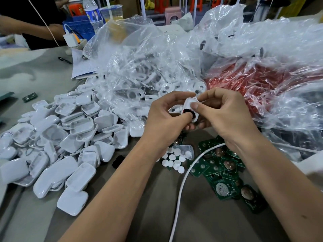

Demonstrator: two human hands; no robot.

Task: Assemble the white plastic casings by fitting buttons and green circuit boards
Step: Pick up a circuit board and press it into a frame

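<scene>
Head view: both hands (197, 117) on casing (189, 106)

My left hand (164, 117) and right hand (225, 116) met in front of me, both forearms reaching forward from below. Fingers of both curled inward, pinching the same small white casing (189, 103) between them. My left thumb pressed along its underside, my right thumb on top.

One head-worn wide-angle camera looks forward and down at the desk (43, 70) from close above. Its far edge lies toward the frame's top. No second view shares the scene.
</scene>
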